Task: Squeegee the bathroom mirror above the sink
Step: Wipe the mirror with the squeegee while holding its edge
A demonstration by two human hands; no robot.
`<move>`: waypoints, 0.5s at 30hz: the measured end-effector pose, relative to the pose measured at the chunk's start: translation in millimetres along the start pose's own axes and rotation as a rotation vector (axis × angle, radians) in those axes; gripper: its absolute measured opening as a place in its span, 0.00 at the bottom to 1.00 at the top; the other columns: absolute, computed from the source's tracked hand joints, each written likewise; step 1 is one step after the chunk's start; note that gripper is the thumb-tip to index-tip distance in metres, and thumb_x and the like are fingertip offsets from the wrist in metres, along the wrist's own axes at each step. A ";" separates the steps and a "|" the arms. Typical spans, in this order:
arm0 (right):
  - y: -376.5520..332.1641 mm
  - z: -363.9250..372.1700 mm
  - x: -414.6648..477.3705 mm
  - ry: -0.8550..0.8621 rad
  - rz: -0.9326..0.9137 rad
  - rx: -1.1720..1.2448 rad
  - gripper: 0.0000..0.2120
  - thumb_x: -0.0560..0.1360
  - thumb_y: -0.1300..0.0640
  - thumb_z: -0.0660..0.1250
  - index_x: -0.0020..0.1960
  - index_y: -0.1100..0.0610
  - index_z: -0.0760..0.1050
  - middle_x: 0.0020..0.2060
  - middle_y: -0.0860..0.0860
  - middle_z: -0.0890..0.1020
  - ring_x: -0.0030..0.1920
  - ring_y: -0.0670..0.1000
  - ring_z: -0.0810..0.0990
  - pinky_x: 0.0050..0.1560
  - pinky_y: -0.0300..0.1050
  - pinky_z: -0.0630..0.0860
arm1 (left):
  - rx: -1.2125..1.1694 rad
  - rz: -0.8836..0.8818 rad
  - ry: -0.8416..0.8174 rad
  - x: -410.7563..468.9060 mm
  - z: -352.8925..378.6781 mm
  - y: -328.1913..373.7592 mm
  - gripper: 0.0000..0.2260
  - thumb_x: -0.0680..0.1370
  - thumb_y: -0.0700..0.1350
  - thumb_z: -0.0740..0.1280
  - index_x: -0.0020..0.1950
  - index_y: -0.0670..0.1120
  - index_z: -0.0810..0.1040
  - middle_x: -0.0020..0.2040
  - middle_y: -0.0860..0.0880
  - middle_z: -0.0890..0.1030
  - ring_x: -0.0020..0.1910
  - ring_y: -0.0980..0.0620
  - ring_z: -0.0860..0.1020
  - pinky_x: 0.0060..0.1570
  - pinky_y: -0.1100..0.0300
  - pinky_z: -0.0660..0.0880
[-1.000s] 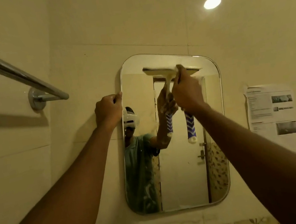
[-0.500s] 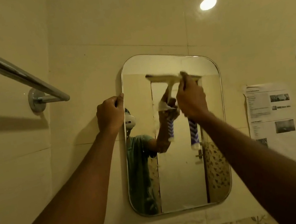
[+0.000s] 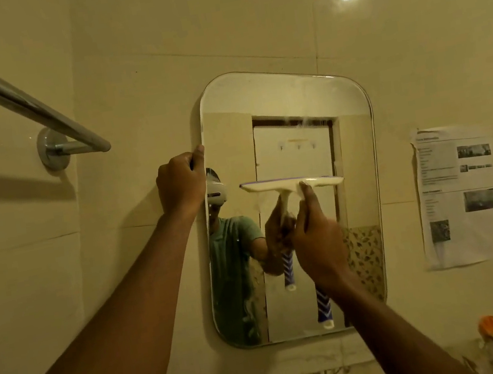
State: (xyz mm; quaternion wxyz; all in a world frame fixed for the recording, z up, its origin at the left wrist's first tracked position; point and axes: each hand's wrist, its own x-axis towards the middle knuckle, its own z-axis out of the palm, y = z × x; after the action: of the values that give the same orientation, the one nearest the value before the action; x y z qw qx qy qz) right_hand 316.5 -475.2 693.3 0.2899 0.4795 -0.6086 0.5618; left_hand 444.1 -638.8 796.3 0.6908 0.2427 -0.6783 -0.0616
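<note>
The squeegee (image 3: pixel 293 184) sits with its blade flat and level across the middle of the mirror (image 3: pixel 277 102), right of centre, about halfway down the glass. The step in hand looks like a downward pull. To do it well, the blade should keep even pressure along its whole width and stay level, so no thin line of water is left at either end. The handle should tilt a little away from the glass, and the pull should run in one go to the bottom edge. A few streaks show near the top of the mirror, so the next pass should overlap this one.

The right hand (image 3: pixel 317 240) has its grip wrapped tight around the squeegee's handle, with the forefinger stretched up to the back of the blade head. The blue-and-white end of the handle pokes out below the wrist. The left hand (image 3: pixel 180 183) is curled on the mirror's left edge, fingers pressed together around the rim, steadying it against the wall.
</note>
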 end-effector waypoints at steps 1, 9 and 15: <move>-1.2 -2.5 9.8 0.006 0.011 0.012 0.25 0.81 0.50 0.53 0.77 0.52 0.56 0.28 0.46 0.73 0.23 0.42 0.73 0.24 0.32 0.71 | 0.011 0.007 -0.001 -2.6 -0.1 -1.7 0.23 0.81 0.54 0.58 0.28 0.47 0.64 0.24 0.51 0.67 0.24 0.56 0.65 0.25 0.61 0.57; -18.0 -15.9 74.8 0.060 -0.002 0.017 0.23 0.83 0.54 0.52 0.78 0.52 0.56 0.29 0.46 0.75 0.26 0.42 0.76 0.28 0.37 0.75 | 0.056 0.049 -0.012 -17.0 0.0 -12.3 0.21 0.81 0.55 0.58 0.32 0.45 0.69 0.25 0.51 0.68 0.24 0.55 0.66 0.24 0.62 0.56; 15.9 -0.8 -7.4 0.035 -0.013 -0.044 0.27 0.80 0.48 0.51 0.78 0.51 0.53 0.27 0.46 0.73 0.22 0.44 0.73 0.22 0.32 0.70 | 0.055 0.036 -0.019 -40.2 -1.3 -20.1 0.21 0.82 0.55 0.58 0.31 0.46 0.67 0.24 0.52 0.67 0.24 0.56 0.65 0.24 0.62 0.55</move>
State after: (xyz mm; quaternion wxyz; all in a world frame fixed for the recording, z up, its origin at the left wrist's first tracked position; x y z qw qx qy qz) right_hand 304.6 -474.0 680.5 0.3148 0.4670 -0.6125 0.5546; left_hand 447.3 -639.4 751.5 0.6782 0.2488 -0.6906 -0.0330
